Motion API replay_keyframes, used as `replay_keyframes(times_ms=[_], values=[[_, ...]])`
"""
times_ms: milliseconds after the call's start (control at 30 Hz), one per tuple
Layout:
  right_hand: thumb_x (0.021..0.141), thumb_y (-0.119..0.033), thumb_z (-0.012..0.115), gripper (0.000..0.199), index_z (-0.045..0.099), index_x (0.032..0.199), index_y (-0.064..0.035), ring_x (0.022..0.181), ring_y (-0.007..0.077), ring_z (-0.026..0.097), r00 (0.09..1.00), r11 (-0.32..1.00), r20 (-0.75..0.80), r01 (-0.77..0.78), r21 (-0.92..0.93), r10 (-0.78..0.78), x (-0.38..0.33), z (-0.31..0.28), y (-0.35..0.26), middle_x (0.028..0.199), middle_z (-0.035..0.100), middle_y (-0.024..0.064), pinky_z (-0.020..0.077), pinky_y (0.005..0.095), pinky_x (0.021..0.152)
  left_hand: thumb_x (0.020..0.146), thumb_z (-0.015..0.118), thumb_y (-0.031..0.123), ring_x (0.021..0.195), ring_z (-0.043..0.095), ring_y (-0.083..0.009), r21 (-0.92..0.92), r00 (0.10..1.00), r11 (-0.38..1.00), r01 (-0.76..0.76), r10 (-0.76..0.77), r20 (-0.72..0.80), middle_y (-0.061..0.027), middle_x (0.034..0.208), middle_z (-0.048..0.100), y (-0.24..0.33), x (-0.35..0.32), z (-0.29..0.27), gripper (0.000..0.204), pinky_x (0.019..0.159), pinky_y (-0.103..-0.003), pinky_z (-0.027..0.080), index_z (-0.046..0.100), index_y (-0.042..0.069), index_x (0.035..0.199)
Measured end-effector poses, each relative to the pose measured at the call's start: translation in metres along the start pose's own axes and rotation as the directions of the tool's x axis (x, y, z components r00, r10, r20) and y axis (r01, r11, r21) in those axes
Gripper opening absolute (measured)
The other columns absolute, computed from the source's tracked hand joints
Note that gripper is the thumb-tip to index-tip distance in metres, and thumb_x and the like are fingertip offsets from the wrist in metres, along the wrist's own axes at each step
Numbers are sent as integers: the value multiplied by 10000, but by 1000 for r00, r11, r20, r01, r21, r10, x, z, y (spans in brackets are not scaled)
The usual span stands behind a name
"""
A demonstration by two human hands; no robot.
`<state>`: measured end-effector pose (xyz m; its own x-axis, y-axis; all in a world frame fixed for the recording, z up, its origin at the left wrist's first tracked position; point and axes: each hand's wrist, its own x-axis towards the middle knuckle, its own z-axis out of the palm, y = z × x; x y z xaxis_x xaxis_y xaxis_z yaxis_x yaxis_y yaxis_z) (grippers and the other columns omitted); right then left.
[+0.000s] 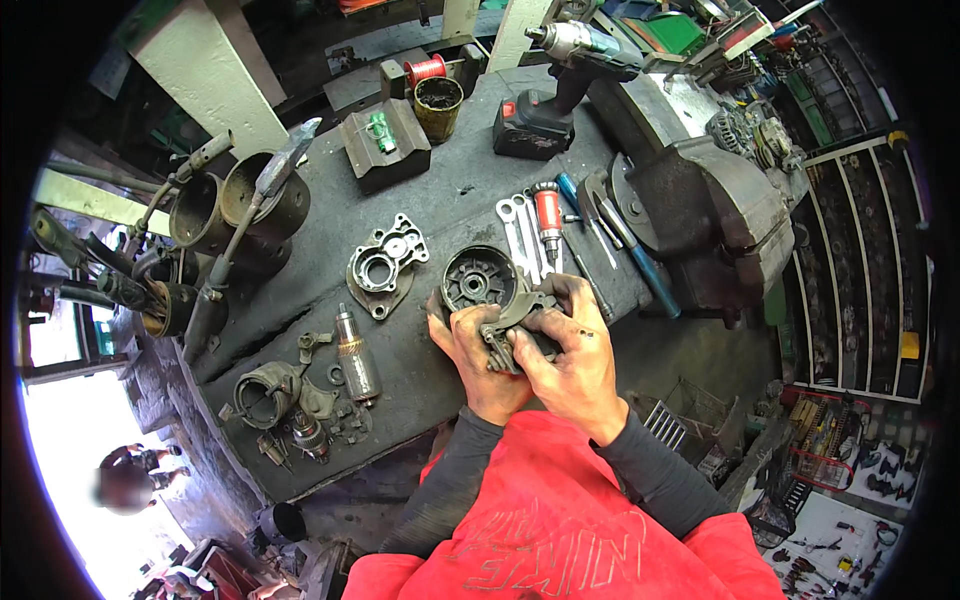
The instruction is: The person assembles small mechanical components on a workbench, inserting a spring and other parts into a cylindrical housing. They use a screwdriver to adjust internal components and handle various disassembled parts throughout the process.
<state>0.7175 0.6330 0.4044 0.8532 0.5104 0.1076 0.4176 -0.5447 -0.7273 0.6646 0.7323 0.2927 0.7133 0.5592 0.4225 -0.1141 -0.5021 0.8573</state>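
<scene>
Both hands were clamped on a greasy metal part [515, 335] at the bench's [420, 215] near edge: left hand [478, 355] wrapped under it, right hand [570, 350] pinching its top. It looked heavy, rigid, slippery; best gripped round the body. Round housing [478, 280] just behind, wrenches [520, 235] beyond.

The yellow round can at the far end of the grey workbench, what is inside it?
The yellow round can stands open, and only a dark, dirty content shows near its rim. What it is cannot be told, and the can's wall hides everything deeper. A red wire spool stands just behind it.
</scene>
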Motion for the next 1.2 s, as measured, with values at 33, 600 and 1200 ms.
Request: replay_keyframes(times_ms=[33, 600, 1200], values=[[785, -109, 790, 257, 773, 1012, 10, 1224, 435, 593, 999, 1000, -35, 12, 20, -11, 0, 0, 0, 1320, 558, 278, 507, 460, 1030, 746, 833, 290, 1189, 527, -347, -14, 1000, 1000, -10, 10, -7, -121, 1167, 571, 0, 0, 1, 653, 1208, -703, 137, 476, 74, 1248], [784, -89, 790, 228, 770, 995, -6, 1200, 414, 596, 999, 999, -25, 34, 26, -33, 0, -1, 4, 1278, 575, 255, 511, 458, 1009, 754, 818, 370, 1133, 579, -329, 1, 999, 1000, -28, 28, -36, -109, 1147, 580, -1, -1, 5, 635, 1193, -699, 153, 493, 82, 1217], [777, -74, 791, 221, 756, 980, 4, 1191, 414, 597, 989, 996, 124, 74, 51, -80, 11, -11, 2, 1270, 565, 251, 504, 460, 1011, 736, 836, 320, 1172, 548, -332, 9, 999, 999, -39, 39, -2, -114, 1158, 574, 1, 1, 4, 647, 1210, -713, 143, 483, 89, 1227]])
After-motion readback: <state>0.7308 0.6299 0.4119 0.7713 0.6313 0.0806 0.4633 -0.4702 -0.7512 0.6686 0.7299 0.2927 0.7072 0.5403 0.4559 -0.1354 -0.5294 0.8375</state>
